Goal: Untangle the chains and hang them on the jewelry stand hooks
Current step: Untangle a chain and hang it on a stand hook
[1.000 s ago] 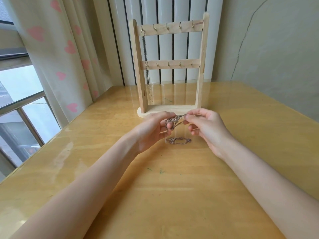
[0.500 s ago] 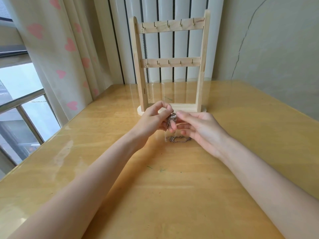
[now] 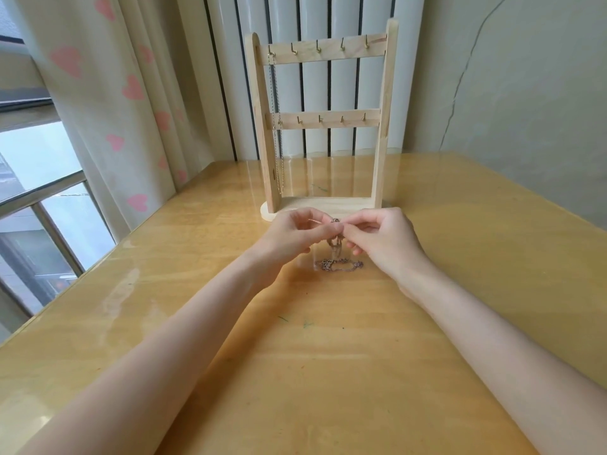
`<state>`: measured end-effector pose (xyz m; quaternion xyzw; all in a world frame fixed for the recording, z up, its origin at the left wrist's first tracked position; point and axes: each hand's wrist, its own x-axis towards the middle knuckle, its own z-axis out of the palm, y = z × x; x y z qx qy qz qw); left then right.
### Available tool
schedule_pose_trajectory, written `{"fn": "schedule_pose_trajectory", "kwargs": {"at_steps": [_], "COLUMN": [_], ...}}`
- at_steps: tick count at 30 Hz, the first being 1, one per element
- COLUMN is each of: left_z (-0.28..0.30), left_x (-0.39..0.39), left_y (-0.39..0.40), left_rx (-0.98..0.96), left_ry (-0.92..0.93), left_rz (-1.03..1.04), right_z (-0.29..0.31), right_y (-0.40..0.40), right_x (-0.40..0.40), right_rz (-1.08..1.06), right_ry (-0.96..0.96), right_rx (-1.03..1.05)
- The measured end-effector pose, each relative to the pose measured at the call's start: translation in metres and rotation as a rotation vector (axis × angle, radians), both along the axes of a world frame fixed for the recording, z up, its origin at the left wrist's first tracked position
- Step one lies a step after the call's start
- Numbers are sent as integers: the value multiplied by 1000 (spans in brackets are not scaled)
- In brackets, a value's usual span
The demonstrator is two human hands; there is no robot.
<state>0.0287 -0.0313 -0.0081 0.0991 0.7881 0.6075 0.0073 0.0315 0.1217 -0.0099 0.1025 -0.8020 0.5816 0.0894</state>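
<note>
Your left hand (image 3: 293, 234) and right hand (image 3: 381, 236) pinch the tangled chains (image 3: 335, 244) just before the jewelry stand (image 3: 323, 205), bare desk (image 3: 328, 372) nearer you.

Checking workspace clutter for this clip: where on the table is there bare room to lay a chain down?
Bare table between the forearms, and wide strips by the window and wall edges. Crowded: between the stand and both hands, left hand, right hand, working the tangled chains.
</note>
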Motion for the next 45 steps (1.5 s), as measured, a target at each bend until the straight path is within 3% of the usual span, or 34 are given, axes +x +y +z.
{"fn": "schedule_pose_trajectory", "kwargs": {"at_steps": [8, 15, 21, 27, 30, 34, 38, 42, 45], "left_z": [-1, 3, 2, 1, 1, -2, -4, -4, -3], "left_x": [-2, -3, 2, -1, -2, -2, -2, -3, -2], "left_y": [2, 4, 4, 1, -1, 0, 0, -1, 1], "left_rx": [155, 103, 122, 141, 45, -53, 8, 144, 78], "left_ry": [1, 115, 63, 5, 24, 50, 36, -26, -15], "left_rz": [121, 232, -84, -100, -90, -61, -58, -93, -79], "right_z": [1, 2, 3, 0, -1, -2, -1, 0, 0], "right_y": [-1, 1, 4, 4, 5, 6, 7, 7, 8], "right_x": [0, -3, -5, -7, -10, -10, -6, -5, -5], "right_rz": [-51, -144, -36, 42, 22, 53, 186, 192, 151], "right_ry": [18, 130, 258, 316, 317, 241, 59, 11, -2], "right_rx": [-20, -54, 35, 49, 43, 20, -78, -131, -156]}}
